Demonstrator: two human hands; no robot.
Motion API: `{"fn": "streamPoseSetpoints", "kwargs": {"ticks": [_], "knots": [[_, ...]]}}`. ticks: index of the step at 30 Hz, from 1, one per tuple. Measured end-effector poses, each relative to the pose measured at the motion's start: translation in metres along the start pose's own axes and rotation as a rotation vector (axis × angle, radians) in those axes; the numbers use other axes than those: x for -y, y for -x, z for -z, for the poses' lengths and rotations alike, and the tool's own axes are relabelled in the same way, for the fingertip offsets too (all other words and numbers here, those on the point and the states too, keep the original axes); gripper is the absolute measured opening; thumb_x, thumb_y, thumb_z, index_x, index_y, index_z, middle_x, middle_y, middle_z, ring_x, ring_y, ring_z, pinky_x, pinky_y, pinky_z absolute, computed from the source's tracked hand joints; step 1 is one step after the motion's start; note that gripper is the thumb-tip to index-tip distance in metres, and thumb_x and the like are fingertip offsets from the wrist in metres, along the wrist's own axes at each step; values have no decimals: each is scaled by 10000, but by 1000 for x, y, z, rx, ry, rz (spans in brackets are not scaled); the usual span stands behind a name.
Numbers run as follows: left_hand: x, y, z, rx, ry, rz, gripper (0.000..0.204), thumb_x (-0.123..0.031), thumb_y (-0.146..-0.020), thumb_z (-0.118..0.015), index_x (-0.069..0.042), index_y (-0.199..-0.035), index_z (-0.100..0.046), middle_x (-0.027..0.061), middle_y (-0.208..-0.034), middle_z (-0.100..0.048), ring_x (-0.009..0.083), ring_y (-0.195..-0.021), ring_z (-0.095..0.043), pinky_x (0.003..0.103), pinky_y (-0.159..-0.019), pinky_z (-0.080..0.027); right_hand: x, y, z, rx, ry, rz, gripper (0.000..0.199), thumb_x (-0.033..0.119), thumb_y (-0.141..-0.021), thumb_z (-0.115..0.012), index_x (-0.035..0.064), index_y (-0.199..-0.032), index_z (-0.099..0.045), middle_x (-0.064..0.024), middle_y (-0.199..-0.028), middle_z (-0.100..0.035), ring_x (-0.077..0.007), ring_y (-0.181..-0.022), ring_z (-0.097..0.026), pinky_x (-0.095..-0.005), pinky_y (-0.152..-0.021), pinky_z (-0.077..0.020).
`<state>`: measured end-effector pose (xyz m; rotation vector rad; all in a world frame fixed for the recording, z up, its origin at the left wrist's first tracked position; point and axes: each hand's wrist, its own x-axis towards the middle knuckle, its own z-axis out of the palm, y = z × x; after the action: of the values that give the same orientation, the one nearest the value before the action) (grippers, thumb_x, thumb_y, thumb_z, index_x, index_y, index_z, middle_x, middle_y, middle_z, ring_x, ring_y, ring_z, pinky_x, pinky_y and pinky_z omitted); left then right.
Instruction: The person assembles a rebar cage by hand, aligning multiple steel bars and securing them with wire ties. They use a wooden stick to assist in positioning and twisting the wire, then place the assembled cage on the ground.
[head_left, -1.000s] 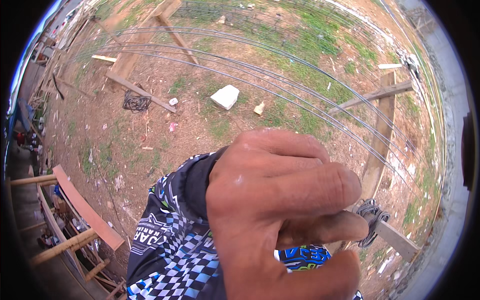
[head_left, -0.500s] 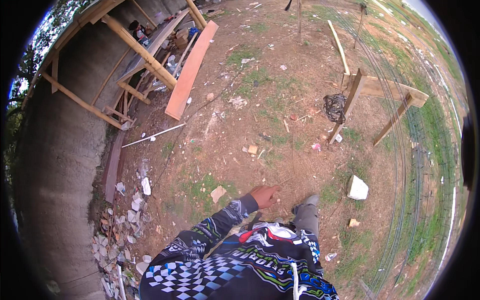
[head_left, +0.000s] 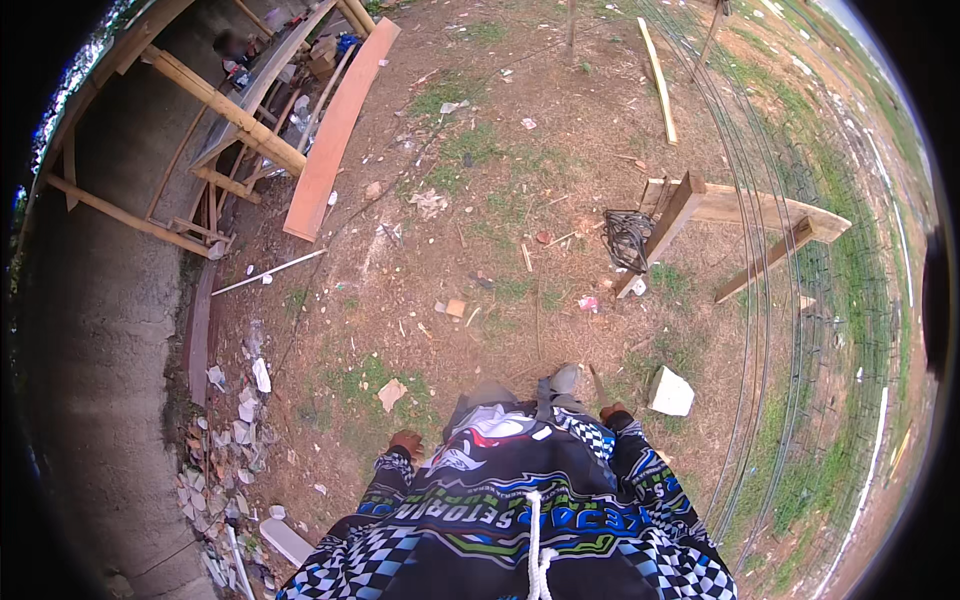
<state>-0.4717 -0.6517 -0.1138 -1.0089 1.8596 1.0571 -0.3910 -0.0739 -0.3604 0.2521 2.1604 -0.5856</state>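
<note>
A slim, brown, stick-like piece (head_left: 597,383) poked up at the right hand (head_left: 614,411), looking light, stiff, best gripped low! Whether that or the left hand (head_left: 406,442) pinched, I couldn't tell.

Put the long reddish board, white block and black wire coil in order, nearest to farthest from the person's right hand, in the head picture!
From the right hand:
1. White block: just to its right.
2. Black wire coil: farther up the picture.
3. Long reddish board: upper left.
</note>
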Motion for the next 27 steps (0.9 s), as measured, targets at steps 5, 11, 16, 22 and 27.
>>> {"fn": "streamPoseSetpoints", "kwargs": {"ticks": [5,11,16,22,27], "knots": [[18,3,-18,-2,-985,-659,216,-218,-844,-615,-76,-998,-668,128,-907,-700,268,-778,-681,378,-660,-546,77,46,142,-46,-917,-368,356,144,-833,-571,-27,-1145,-564,-184,-802,-663,-285,-624,-679,-407,-521,-556],[-15,-52,-52,-75,-438,-509,212,-139,-820,-632,-46,-1001,-692,134,-960,-700,300,-899,-674,373,-785,-525,126,-2,222,-149,-858,-320,309,171,-798,-567,-41,-1021,-603,-184,-711,-656,-256,-609,-681,-374,-512,-545],[-41,-148,-41,-42,-317,-664,256,-19,-785,-603,-26,-1033,-667,137,-990,-686,284,-917,-663,348,-798,-512,173,-56,299,-219,-655,-404,362,202,-776,-595,-17,-1063,-624,-272,-970,-665,-381,-905,-671,-439,-804,-532],[-170,-196,36,62,-567,-572,202,-85,-832,-592,-32,-1014,-659,129,-961,-684,257,-844,-668,348,-730,-518,203,-127,386,-447,-680,-354,388,173,-773,-556,-41,-1093,-604,-297,-1007,-644,-407,-981,-635,-465,-832,-512],[-355,-185,113,-50,59,-45,276,-285,-921,-607,-78,-1100,-570,143,-885,-673,250,-599,-661,351,-455,-497,239,-175,454,-456,-882,-464,418,181,-782,-563,-65,-1120,-575,-264,-819,-663,-363,-754,-680,-429,-691,-536]]}}
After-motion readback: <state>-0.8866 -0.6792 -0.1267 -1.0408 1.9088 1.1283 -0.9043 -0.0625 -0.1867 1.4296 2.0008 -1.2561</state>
